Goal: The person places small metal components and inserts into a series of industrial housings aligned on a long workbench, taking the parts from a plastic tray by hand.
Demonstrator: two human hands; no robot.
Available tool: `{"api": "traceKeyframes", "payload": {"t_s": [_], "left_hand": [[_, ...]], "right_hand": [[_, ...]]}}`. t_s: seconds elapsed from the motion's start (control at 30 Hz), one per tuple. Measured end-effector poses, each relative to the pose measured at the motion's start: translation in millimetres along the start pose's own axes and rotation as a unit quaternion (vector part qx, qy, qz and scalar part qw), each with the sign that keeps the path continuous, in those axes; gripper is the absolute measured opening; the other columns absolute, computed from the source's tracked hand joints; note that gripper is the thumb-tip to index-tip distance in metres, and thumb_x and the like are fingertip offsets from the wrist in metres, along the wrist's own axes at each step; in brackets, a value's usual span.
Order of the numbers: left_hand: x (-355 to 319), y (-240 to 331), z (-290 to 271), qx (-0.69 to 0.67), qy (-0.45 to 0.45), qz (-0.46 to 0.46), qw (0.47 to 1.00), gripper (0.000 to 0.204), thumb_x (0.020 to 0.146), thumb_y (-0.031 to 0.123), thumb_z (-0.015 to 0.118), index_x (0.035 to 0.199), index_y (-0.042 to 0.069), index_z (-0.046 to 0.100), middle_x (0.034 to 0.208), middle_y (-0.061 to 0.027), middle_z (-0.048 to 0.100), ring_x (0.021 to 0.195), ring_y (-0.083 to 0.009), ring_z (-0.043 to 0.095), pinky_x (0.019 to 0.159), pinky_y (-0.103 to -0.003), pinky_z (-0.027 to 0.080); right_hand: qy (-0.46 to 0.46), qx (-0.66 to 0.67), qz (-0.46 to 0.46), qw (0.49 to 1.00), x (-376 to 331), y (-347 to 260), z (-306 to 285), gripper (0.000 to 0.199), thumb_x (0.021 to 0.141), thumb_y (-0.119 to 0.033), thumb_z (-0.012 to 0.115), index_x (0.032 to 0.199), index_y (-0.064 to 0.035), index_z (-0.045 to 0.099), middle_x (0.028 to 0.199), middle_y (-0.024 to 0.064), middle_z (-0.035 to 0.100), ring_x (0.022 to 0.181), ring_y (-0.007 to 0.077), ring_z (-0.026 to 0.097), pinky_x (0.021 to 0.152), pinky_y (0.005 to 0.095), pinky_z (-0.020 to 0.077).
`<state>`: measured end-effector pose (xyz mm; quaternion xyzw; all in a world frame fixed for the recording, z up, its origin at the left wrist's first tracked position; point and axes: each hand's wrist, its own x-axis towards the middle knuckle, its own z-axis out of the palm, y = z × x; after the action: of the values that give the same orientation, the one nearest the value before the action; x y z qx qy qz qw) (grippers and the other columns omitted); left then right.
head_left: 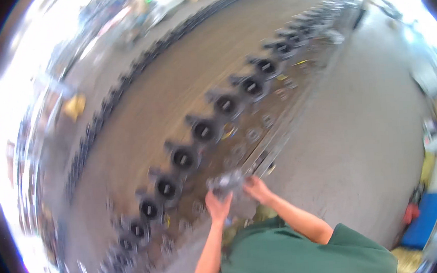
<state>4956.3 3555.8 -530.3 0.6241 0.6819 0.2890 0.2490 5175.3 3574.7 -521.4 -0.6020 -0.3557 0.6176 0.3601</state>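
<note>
Between my two hands is a blurred grey, shiny part (225,180), held above the near edge of a long brown surface (175,91); its exact kind I cannot make out. My left hand (218,206) is closed on its left, lower side. Around its right end the fingers of my right hand (256,189) are closed. Just beyond stands a slanting row of dark round housings, each with a pale mark in the middle; the closest are one housing (183,159) and its neighbour (167,188). Small grey parts (253,135) lie scattered on this side of the row.
A metal rail (284,134) edges the long surface, with grey floor (352,127) to its right. Another dark row (123,85) curves along the far side. A blue panel (424,218) stands at the right, and a yellow object (74,106) sits far left.
</note>
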Motion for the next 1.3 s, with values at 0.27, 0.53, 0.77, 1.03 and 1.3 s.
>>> {"api": "traceKeyframes", "payload": {"t_s": [0.27,0.53,0.77,1.03,1.3], "left_hand": [[20,31,-5,0.087,0.014,0.1,0.991,0.094,0.075,0.058,0.081,0.14,0.0,0.046,0.155,-0.031,0.033,0.139,-0.0511,0.035,0.113,-0.062,0.029],[-6,88,-27,0.003,-0.035,0.164,0.986,0.087,0.076,0.038,0.086,0.14,-0.002,0.044,0.148,-0.0301,0.041,0.137,-0.0465,0.039,0.115,-0.056,0.031],[3,112,-76,-0.134,-0.08,0.084,0.984,0.06,0.077,0.016,0.082,0.127,-0.006,0.056,0.121,-0.0233,0.064,0.115,-0.0382,0.061,0.103,-0.045,0.046],[8,108,-90,-0.093,-0.087,0.051,0.991,0.059,0.083,0.027,0.081,0.129,-0.003,0.059,0.12,-0.023,0.068,0.11,-0.0379,0.066,0.096,-0.044,0.053],[6,116,-103,-0.055,-0.081,0.059,0.993,0.067,0.078,0.033,0.088,0.127,-0.002,0.06,0.116,-0.0229,0.07,0.104,-0.0373,0.068,0.091,-0.044,0.055]], "right_hand": [[-0.096,0.014,0.021,0.995,2,-13,-25,0.03,0.088,-0.035,0.076,0.098,-0.0067,0.077,0.077,-0.001,0.067,0.068,0.0078,0.058,0.062,0.0267,0.0474],[-0.148,0.014,-0.032,0.988,-19,-30,-1,0.032,0.088,-0.037,0.08,0.091,-0.0052,0.076,0.072,-0.0027,0.062,0.066,0.0075,0.053,0.057,0.0269,0.0405],[-0.179,0.121,0.034,0.976,-19,-30,8,0.028,0.099,-0.034,0.069,0.107,-0.0081,0.074,0.079,-0.0039,0.065,0.064,0.0068,0.053,0.056,0.0244,0.0414],[-0.225,0.272,0.043,0.934,-14,-24,32,0.028,0.103,-0.026,0.062,0.125,-0.0088,0.068,0.084,-0.0061,0.066,0.065,0.0033,0.056,0.056,0.0207,0.0426],[-0.245,0.283,0.035,0.927,-5,-24,42,0.029,0.103,-0.026,0.064,0.124,-0.007,0.067,0.084,-0.0062,0.064,0.067,0.0043,0.056,0.058,0.0208,0.0439]]}}
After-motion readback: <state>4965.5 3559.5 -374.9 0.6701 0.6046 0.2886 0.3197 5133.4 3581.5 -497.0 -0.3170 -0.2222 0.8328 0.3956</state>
